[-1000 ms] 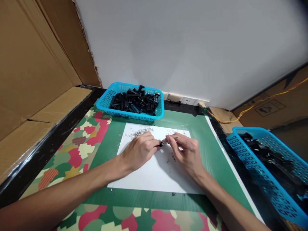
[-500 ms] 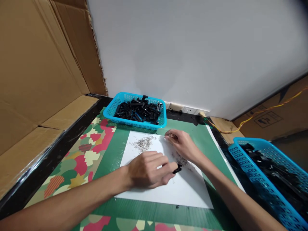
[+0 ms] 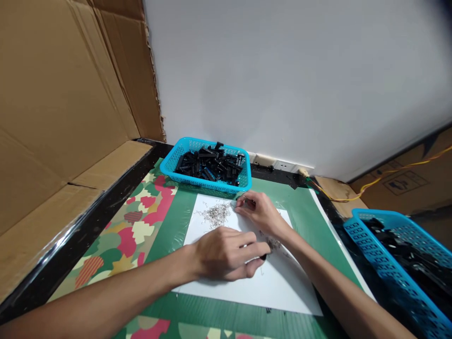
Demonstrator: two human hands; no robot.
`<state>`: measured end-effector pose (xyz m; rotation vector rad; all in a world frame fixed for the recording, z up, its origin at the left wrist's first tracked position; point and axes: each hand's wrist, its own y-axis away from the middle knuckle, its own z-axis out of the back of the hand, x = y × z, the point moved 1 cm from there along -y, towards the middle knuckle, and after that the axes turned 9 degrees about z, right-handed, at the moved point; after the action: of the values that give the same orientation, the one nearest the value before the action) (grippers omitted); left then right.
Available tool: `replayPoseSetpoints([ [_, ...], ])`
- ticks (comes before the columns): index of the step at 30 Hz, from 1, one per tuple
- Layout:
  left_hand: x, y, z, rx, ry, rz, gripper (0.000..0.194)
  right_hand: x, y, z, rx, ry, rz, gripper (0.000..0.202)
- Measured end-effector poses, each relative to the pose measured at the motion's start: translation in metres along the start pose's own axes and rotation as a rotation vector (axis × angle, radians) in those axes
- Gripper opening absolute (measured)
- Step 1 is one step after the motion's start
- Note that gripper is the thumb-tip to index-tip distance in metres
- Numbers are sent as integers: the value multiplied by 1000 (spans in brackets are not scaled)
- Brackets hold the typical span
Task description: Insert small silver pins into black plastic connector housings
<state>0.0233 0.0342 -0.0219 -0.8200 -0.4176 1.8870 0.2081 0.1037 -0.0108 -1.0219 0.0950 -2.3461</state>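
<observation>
My left hand is closed above a white sheet of paper, pinching a small black plastic part. Only the tip of that part shows past the fingers. Beyond it, my right hand has its thumb and fingertips together beside a pile of tiny bent metal wires. Anything in that pinch is too small to make out. A second heap of little wires lies partly hidden under my right wrist.
A blue basket of black plastic parts stands at the back by the wall sockets. Another blue basket of black parts is at the right. Cardboard walls off the left; a yellow cable runs at the right.
My right hand has shifted left, closer to the wire pile. The black part in my left hand shows less than before. The whole view has moved slightly.
</observation>
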Motion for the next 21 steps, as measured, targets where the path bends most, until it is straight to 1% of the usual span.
replayPoseSetpoints([
  [2, -1, -2, 5, -8, 113, 118, 24, 1, 3, 5, 12, -55, -8, 11],
  [4, -1, -5, 11, -56, 263, 273, 20, 3, 7, 12, 15, -108, -34, 17],
  [8, 6, -5, 17, -207, 552, 586, 16, 11, 18, 25, 2, -124, -67, 26],
  [11, 14, -3, 16, -340, 773, 749, 20, 17, 27, 30, 3, -83, -94, 28],
  [13, 20, -1, 14, -429, 880, 814, 21, 19, 32, 32, -11, -37, -108, 27],
  [15, 23, -1, 13, -482, 934, 856, 21, 21, 35, 32, -16, 15, -106, 23],
  [18, 25, -3, 13, -529, 939, 888, 22, 22, 33, 25, 29, 46, -89, 16],
  [21, 24, -6, 15, -544, 933, 885, 28, 21, 25, 14, 59, 49, -75, 11],
])
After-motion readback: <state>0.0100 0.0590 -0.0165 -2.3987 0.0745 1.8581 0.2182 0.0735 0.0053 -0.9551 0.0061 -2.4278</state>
